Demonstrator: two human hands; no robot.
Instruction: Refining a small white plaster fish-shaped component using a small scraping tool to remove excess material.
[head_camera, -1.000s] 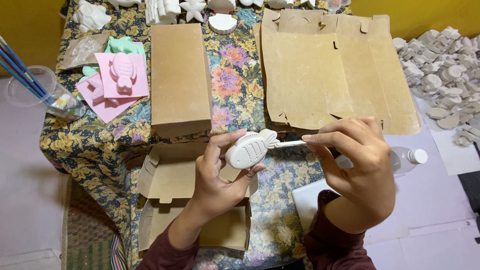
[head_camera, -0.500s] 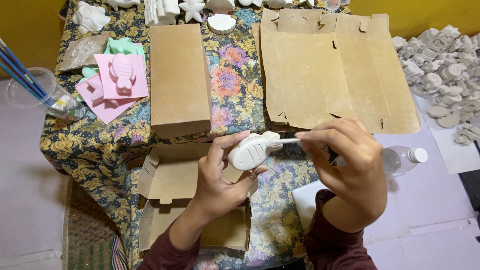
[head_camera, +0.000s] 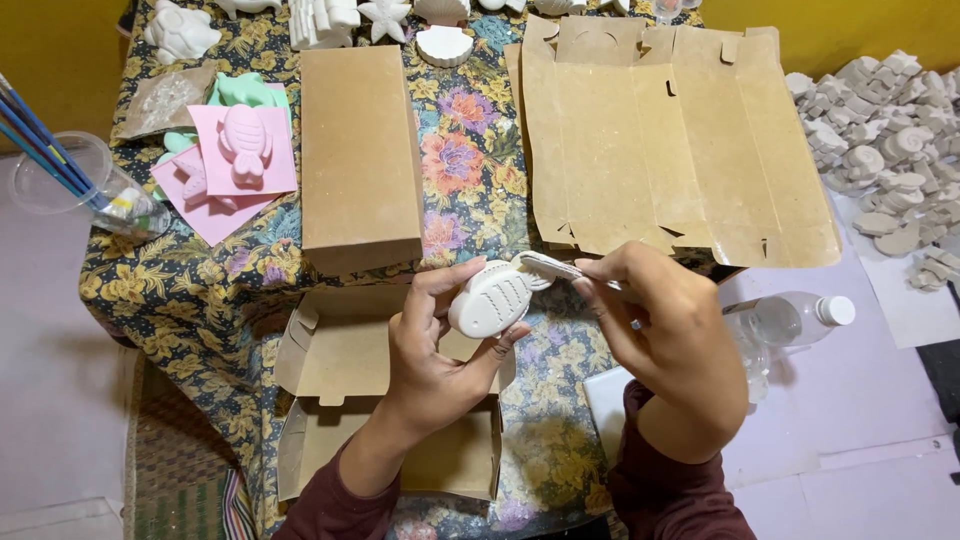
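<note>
A white plaster fish (head_camera: 492, 299) with ridged lines sits just below the centre of the frame, held over the bench (head_camera: 470, 200) and its flowered cloth. The left hand (head_camera: 432, 350) grips it from beneath, fingers closed around its lower edge and thumb on its upper left. The right hand (head_camera: 665, 330) pinches a thin pale tool (head_camera: 548, 266) against the fish's upper right end; the fingers are closed on the tool, and most of its length is hidden inside the hand, so its kind is hard to tell. Compared with a second ago, the fish has tipped more upright and turned its ridged face to the camera, and the right hand has moved in closer to it.

Under the hands lies an open brown cardboard box (head_camera: 340, 360), partly covered by the left forearm. Above it stands a closed plain brown box (head_camera: 360, 155), and in the upper right a flat, unfolded cardboard blank (head_camera: 670, 140) with tabs and slots. A clear plastic bottle with a white cap (head_camera: 795, 318) lies at centre right, partly behind the right hand. At upper left, pink foam squares (head_camera: 240, 150) carry a pink moulded figure, beside a clear cup of brushes (head_camera: 70, 180). A heap of white plaster casts (head_camera: 895, 130) fills the right edge, cut off by the frame.
</note>
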